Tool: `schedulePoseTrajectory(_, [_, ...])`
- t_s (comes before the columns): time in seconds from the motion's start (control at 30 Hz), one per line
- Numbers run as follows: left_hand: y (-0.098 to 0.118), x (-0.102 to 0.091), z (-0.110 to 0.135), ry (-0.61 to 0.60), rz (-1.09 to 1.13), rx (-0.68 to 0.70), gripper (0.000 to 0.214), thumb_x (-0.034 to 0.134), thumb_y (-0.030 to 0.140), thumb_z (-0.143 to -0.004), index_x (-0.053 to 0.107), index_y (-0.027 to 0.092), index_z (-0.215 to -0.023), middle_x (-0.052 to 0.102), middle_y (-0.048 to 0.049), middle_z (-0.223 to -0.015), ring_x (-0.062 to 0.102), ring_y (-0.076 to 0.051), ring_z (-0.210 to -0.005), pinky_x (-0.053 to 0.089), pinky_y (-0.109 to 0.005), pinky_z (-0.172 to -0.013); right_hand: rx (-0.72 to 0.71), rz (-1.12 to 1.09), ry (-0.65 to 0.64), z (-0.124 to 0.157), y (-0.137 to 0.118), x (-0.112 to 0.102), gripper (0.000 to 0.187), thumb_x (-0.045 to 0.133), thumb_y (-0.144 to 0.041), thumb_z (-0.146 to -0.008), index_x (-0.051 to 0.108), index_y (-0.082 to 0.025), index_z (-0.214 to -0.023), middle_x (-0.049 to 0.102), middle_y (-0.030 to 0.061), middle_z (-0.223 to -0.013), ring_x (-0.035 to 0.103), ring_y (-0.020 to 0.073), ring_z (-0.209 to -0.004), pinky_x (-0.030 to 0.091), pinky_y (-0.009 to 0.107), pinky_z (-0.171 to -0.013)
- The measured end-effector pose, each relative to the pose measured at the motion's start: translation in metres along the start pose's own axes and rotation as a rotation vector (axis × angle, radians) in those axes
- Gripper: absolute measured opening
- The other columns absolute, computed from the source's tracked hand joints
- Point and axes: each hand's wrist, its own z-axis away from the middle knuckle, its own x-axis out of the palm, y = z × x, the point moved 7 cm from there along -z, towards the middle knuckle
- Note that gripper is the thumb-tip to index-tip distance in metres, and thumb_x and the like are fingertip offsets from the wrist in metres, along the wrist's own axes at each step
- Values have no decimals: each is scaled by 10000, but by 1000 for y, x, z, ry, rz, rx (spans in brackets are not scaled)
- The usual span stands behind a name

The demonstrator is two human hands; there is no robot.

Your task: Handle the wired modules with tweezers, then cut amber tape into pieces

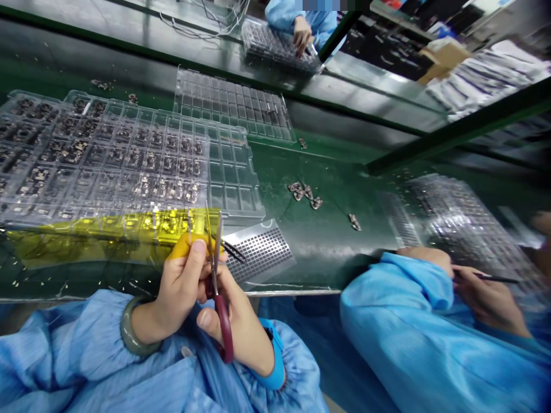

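My left hand pinches the near end of a wide strip of yellow translucent tape that stretches off to the left over the table edge. My right hand grips red-handled scissors, blades up and slightly apart at the tape's end. Black tweezers stick out from between my hands. Just beyond lies a clear plastic tray with many small circuit boards in its pockets.
An empty clear tray lies further back. Loose small boards sit on the green table. A metal grid plate rests by my hands. A co-worker's blue sleeve and hand with a tool are at right; another person works behind.
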Motion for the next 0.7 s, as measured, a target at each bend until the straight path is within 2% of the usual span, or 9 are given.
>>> schedulePoseTrajectory(0.13, [-1,0,0,1,3,-21,548,660,687,-714,722,178,-906,665,-17,-577,605,-145,-491,503,-230,-478,-4,2,-17,-1,0,1,697,603,-741,-768,509,-190,-1183,658,75,-993,583,186,-795,473,322,-734])
schedulePoseTrajectory(0.33, [1,-1,1,8,17,0,535,671,675,-715,721,162,-858,732,-61,-739,651,-157,-560,530,-235,-503,-6,-8,-19,-2,-2,3,657,606,-723,-781,508,-194,-1157,650,65,-975,600,192,-817,479,320,-751])
schedulePoseTrajectory(0.5, [1,-3,-1,-15,-10,34,494,651,659,-746,709,177,-835,682,-33,-607,651,-174,-579,499,-230,-481,-4,24,-14,-2,0,2,661,611,-733,-768,510,-195,-1138,609,48,-927,554,178,-771,467,311,-718])
schedulePoseTrajectory(0.7, [4,-5,-4,-12,-71,162,438,590,591,-846,703,168,-854,740,-72,-832,696,-198,-789,554,-268,-712,50,-12,21,0,5,1,633,611,-762,-741,516,-200,-1018,478,-46,-669,392,123,-579,350,258,-553])
